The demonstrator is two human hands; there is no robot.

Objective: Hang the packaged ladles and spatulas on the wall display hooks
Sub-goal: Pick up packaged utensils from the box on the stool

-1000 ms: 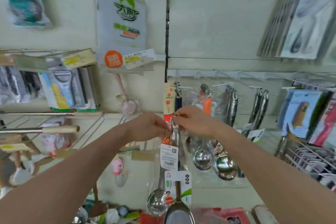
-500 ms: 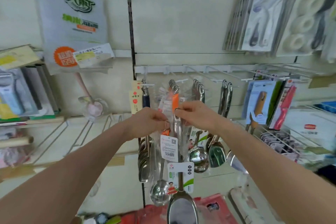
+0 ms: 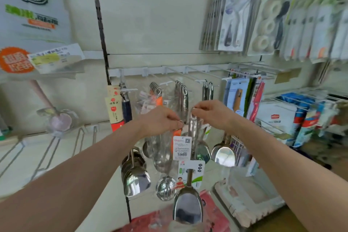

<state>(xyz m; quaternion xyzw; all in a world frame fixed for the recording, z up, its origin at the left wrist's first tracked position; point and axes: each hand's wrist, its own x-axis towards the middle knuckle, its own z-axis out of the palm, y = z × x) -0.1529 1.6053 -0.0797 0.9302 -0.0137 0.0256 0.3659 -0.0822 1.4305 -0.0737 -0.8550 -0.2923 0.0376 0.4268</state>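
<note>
Your right hand (image 3: 212,114) pinches the spatula (image 3: 188,205) by its handle top, blade hanging straight down; your left hand (image 3: 160,120) pinches the ladle (image 3: 165,188); the hooks (image 3: 199,81) lie just above, beyond.

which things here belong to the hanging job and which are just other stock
Job: left hand, right hand, held spatula, held ladle, wall hooks, hung spatulas.
Just there: blue carded pack, white-roll pack, pink spoon.

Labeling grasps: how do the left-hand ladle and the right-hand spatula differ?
The ladle ends in a round bowl; the spatula ends in a broad squared blade hanging lower. The ladle carries a white tag with orange; the spatula a green-and-white card. Both are shiny steel, hanging upright, pinched at the top.
</note>
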